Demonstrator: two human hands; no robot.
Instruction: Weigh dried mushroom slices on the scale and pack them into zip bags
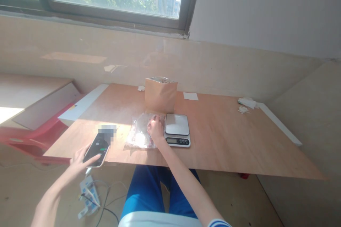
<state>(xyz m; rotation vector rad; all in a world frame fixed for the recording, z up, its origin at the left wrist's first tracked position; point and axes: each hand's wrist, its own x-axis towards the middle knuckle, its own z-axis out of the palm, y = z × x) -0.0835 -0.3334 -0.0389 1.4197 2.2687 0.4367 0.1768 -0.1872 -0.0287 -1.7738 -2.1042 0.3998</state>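
Right hand [156,129] grips clear plastic bag [139,133] at center beside digital kitchen scale [177,129]; left hand [79,160] clasps smartphone [96,149] at lower left, near edge of worktop [218,138], could drop if grip slips.

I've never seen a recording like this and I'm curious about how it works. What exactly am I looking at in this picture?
This picture comes from a camera worn on a person's head, looking forward and down, so the bare arms are their own. Their left hand holds a smartphone. Their right hand rests on a clear plastic bag, beside a digital kitchen scale. Behind these stands a kraft paper pouch, and everything sits on a plywood table.
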